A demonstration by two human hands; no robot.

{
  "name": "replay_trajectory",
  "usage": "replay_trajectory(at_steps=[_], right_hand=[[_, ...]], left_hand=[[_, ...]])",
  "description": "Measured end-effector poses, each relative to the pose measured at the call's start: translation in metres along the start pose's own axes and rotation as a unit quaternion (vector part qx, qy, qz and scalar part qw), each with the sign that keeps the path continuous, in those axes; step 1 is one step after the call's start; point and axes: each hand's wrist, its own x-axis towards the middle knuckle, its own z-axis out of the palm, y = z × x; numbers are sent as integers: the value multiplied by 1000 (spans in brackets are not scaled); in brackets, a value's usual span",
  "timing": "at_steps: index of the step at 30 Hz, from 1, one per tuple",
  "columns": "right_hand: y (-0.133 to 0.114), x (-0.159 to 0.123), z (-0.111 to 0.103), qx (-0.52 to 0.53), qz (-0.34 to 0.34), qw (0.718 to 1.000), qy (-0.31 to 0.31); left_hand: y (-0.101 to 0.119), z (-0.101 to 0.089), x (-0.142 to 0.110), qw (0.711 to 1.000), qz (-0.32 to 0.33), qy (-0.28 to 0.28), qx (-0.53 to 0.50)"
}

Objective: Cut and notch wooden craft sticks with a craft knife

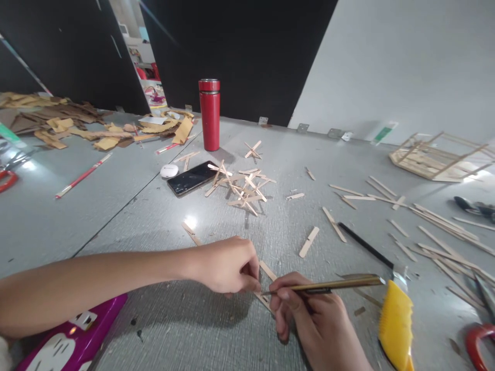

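Observation:
My left hand (228,265) reaches in with its fingers pinched together at the end of a pale wooden craft stick (266,304) on the table. My right hand (305,312) grips a slim gold pen-shaped tool (340,283), its thin dark tip touching or close to that stick beside my left fingertips. I cannot tell from here whether the tip is a blade or a pen point. Another craft stick (267,270) lies just beyond, partly behind the right fingers. A short stick with a dark mark (309,242) rests farther away.
A pile of craft sticks (247,188) lies beyond my hands, near a phone (192,178) and a red flask (210,116). To the right are a yellow-handled cutter (396,324), red-handled scissors (479,345) and a wooden stick frame (441,157). A purple device (77,340) sits under my left forearm.

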Motion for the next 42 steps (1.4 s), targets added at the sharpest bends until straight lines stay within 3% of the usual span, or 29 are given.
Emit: replay_trajectory(at_steps=[7,23,37,42], right_hand=[[-3,5,-3,-1,32,999,-43],[-6,13,4,-30,59,998,-19],[3,8,4,-51,9,998,-27],[-9,3,-3,-82,-42,995,-29]], left_hand=[[4,1,-1,1000,6,12,6],[5,4,-1,1000,-10,15,-13],[4,5,-1,999,-28,5,-26],[3,3,-1,999,-35,3,-18]])
